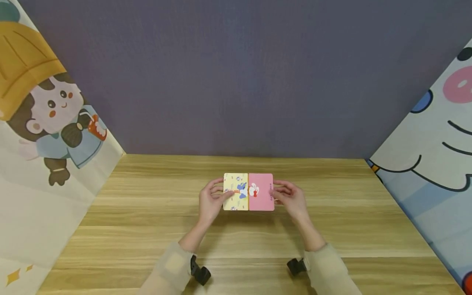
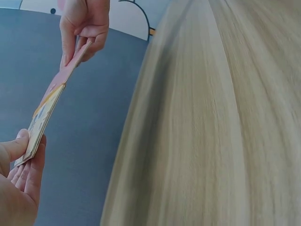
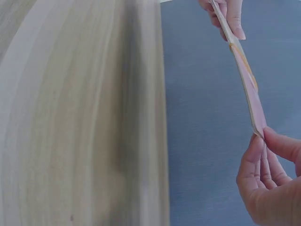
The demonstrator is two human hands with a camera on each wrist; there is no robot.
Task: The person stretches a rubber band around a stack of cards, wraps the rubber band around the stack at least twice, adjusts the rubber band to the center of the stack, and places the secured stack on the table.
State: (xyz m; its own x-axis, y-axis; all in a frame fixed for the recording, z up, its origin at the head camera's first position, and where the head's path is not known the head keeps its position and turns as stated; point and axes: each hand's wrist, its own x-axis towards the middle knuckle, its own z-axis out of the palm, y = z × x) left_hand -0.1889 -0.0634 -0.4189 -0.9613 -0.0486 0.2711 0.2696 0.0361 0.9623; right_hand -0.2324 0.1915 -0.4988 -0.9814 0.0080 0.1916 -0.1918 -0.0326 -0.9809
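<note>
Between the two hands a small booklet [image 1: 262, 200] is spread flat, held up over the table. One half is pale yellow with a blue cartoon figure, the other pink with a white rabbit wearing a red bow; an orange strip runs between them. My left hand [image 1: 211, 201] pinches the yellow end, thumb on the upper face and fingers beneath. At the pink end, my right hand [image 1: 293, 199] pinches the edge the same way. The left wrist view shows the booklet [image 2: 44, 113] edge-on, with some thickness at its yellow half. In the right wrist view the booklet [image 3: 249, 89] slants between both hands.
The wood-grain table [image 1: 155, 229] spreads under the hands, with a dark grey panel [image 1: 236, 82] rising behind it. Cartoon-printed walls stand at left [image 1: 40, 188] and right [image 1: 416, 139]. Black wrist devices [image 1: 200, 274] are worn at the sleeve cuffs.
</note>
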